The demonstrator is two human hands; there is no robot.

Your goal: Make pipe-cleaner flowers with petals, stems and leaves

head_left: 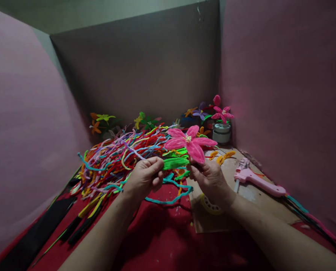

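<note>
Between my hands, above the front of the red tabletop, is a pink pipe-cleaner flower [196,151] with pale yellow stamens and a bright green leaf [176,163] below its petals. My left hand [147,173] is closed, thumb and fingers pinching the leaf's left end. Just under the lowest petal, my right hand [210,180] is closed around the place where stem and leaf meet; the stem itself is mostly hidden by the fingers. Behind my left hand spreads a big heap of coloured pipe cleaners [114,158].
On a brown board [249,210] to the right lie a pink hot glue gun [258,181], orange petals [226,156] and a yellow round piece [210,206], partly covered by my right arm. Another pink flower [223,114] stands in a white pot [221,133] at the back. Pink panels flank both sides.
</note>
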